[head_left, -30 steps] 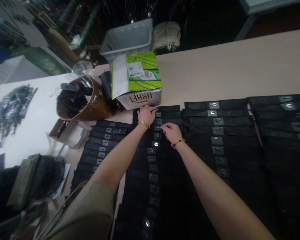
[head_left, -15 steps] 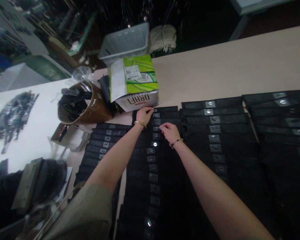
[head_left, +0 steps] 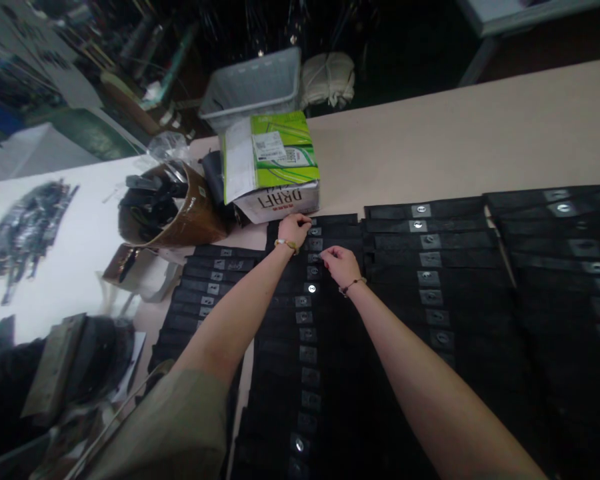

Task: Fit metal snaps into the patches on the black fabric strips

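Overlapping black fabric pieces (head_left: 335, 333) lie in columns on the table, each with a small shiny clear patch bearing a round emblem (head_left: 312, 289). At the far end of the middle column, my left hand (head_left: 294, 230) pinches at a patch beside the box; what sits between its fingertips is too small to make out. Lower and to the right, my right hand (head_left: 341, 262) has thumb and forefinger pressed together at the edge of another patch (head_left: 316, 258). Whether it grips the patch's film or only touches it is unclear. Both wrists wear bracelets.
A green and white DRAFT carton (head_left: 280, 170) stands just beyond my left hand. Left of it are a brown bucket (head_left: 195, 217) of black parts and a small open box (head_left: 150, 273). A grey bin (head_left: 253, 83) and a tied cloth bundle (head_left: 329, 75) lie past the table edge.
My left hand has shifted very slightly to the right at the far end of the column. My right hand stays at the same patch, and the camera view has moved a little.
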A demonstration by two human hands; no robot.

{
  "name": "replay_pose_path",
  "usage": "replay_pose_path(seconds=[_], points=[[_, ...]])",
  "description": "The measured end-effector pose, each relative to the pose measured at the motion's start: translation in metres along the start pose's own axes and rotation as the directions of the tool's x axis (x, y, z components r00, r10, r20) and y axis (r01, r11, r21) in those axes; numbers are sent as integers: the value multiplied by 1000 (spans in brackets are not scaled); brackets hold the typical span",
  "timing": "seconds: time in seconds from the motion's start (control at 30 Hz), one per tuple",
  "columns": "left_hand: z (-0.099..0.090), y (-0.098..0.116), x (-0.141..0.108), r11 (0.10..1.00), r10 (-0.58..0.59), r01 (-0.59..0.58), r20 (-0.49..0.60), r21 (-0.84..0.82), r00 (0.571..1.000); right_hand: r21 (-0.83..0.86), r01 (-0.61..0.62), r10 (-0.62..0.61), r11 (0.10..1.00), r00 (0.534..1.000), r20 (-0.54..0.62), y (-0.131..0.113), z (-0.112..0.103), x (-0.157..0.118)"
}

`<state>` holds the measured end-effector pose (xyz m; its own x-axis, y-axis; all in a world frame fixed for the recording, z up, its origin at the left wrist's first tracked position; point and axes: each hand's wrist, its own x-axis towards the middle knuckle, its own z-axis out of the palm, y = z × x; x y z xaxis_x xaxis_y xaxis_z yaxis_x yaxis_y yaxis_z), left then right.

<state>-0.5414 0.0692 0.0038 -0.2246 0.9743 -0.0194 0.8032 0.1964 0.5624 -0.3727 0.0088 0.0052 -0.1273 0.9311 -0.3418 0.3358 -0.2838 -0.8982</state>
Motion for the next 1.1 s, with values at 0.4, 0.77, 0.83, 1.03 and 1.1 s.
replay_pose_path(seconds=[0.4,0.77,0.83,1.03,1.1], points=[[6,-7,-2,994,29,-36,-59,-107,998,553,-272,169,787,958,231,-12,-15,-1],[5,-7,-2,994,17,-21,-35,-104,999,-145,46,-51,988,998,-33,-38,-6,64],[6,-7,-3,995,10,-14,-38,-96,999,-393,77,-88,916,996,-10,-47,-1,89],[7,-7,-4,996,17,-21,-44,-89,999,-566,16,-7,824,1000,18,-52,8,120],[7,-7,-4,996,19,-23,-45,-88,999,-566,12,1,824,1000,23,-52,8,119]])
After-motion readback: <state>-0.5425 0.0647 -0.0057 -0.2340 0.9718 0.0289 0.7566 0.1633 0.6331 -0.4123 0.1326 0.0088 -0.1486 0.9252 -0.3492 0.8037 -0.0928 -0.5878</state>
